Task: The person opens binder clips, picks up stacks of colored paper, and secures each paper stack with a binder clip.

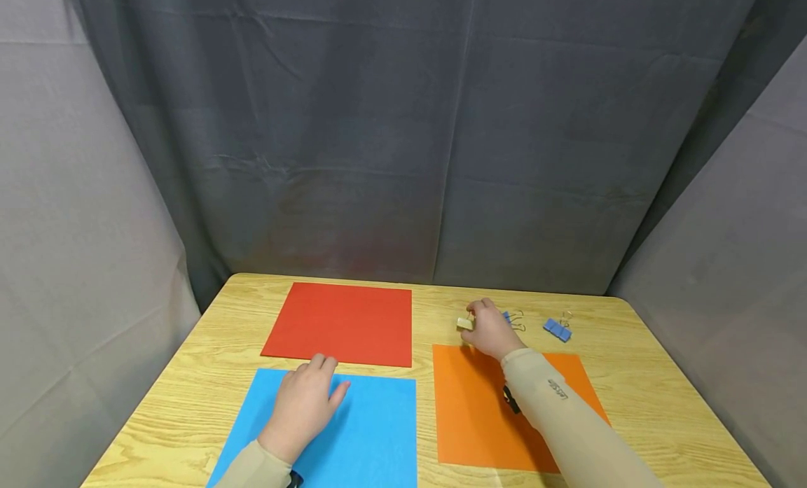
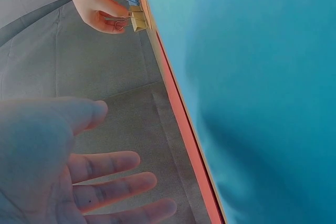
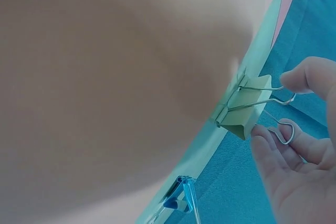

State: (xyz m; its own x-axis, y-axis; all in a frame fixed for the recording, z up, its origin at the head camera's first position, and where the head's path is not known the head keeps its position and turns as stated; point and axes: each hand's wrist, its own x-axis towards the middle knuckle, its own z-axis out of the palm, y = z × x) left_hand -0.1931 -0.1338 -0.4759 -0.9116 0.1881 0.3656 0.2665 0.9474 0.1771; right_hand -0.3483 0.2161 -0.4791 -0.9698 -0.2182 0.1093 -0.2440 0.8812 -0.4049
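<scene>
My right hand (image 1: 493,330) reaches past the orange sheet (image 1: 466,418). It pinches the silver wire handles of a yellow binder clip (image 3: 247,106), with the thumb at one handle and the fingers at the other. In the head view this yellow clip shows just left of the fingers, close to the wooden table (image 1: 656,383). A blue binder clip (image 1: 506,317) lies partly hidden behind the same hand. Over the blue sheet (image 1: 378,432) hovers my left hand (image 1: 305,404), palm down, fingers spread and holding nothing.
More blue binder clips (image 1: 557,330) lie side by side to the right, their wire handles pointing back. A red sheet (image 1: 347,323) covers the table's back left, behind the blue one. Grey curtains (image 1: 353,138) hang behind the table and along both sides.
</scene>
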